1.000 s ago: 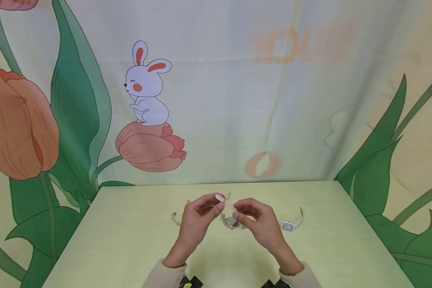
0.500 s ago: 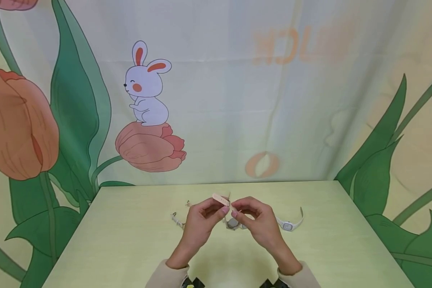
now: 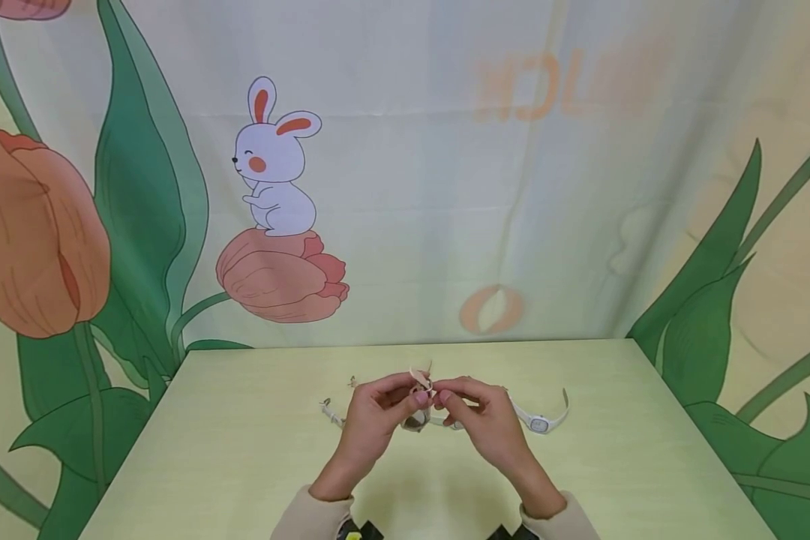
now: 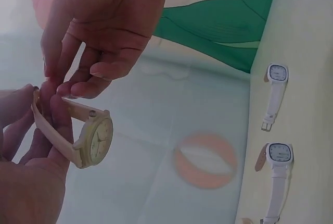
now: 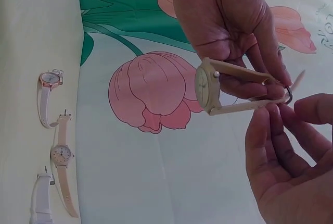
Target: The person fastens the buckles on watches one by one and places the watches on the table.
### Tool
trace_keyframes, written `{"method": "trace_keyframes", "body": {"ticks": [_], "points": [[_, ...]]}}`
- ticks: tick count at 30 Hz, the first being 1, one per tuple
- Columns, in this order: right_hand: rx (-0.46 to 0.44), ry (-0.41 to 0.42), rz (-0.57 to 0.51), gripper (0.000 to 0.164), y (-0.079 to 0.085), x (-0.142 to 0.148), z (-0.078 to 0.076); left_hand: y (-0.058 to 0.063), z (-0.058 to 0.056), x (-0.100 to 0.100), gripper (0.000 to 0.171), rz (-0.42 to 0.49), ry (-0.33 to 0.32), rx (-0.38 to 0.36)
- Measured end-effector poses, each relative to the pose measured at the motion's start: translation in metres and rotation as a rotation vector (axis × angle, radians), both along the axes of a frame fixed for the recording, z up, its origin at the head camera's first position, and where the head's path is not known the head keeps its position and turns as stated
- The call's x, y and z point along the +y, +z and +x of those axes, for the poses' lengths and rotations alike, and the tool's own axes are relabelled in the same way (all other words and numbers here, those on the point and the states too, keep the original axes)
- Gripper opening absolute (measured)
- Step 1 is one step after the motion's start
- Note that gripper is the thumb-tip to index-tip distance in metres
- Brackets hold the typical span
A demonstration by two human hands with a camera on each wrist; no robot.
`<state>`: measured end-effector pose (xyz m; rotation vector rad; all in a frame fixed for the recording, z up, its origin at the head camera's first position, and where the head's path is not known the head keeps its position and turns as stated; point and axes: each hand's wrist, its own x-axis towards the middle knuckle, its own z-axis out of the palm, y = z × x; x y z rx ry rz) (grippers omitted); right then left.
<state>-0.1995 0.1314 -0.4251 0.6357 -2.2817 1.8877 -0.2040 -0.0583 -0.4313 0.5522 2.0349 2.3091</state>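
Note:
A wristwatch [image 5: 208, 86] with a beige strap hangs between my two hands above the table, its strap bent into a loop. In the right wrist view, the fingers and thumb of my left hand [image 3: 371, 420] pinch the loop at the metal buckle [image 5: 289, 95], and the strap's pointed end sticks out beyond it. My right hand [image 3: 489, 424] pinches the strap close by the buckle, fingertips almost meeting the left ones. The dial shows in the left wrist view, turned toward the right. My fingers partly hide the buckle in the head view.
Several other watches lie on the table [image 3: 243, 435]. A white watch [image 3: 538, 424] is at the right, and another white-strapped one [image 4: 279, 73] shows in the left wrist view. A beige watch [image 5: 61, 154] lies on the left side. A printed curtain [image 3: 405, 225] hangs behind.
The strap end has turned from flat and angled left to more upright at the left fingertips. The dial has shifted left, and the right fingers have moved slightly down.

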Motion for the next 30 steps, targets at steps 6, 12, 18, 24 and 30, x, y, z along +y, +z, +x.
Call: {"method": "trace_keyframes", "body": {"ticks": [6,12,18,24,30], "points": [[-0.046,-0.044,0.002,0.022,0.0049,-0.002,0.0013,0.0,-0.0002,-0.0016,0.038,0.022,-0.022,-0.041],[-0.088,-0.121,0.028,0.021,0.0083,-0.0063,0.0005,0.0001,-0.0011,0.0004,0.033,0.001,-0.012,-0.013],[-0.067,-0.199,0.057,0.017,0.0068,-0.0094,0.0001,-0.0009,-0.0015,0.0007,0.033,-0.003,-0.008,-0.024],[-0.04,-0.241,0.04,0.015,0.0063,-0.0099,0.0003,-0.0011,-0.0011,0.0007,0.032,-0.007,-0.014,-0.032],[0.054,-0.233,-0.028,0.012,0.0094,-0.0099,0.0014,-0.0001,-0.0008,0.003,0.03,-0.033,0.0,-0.029]]}}
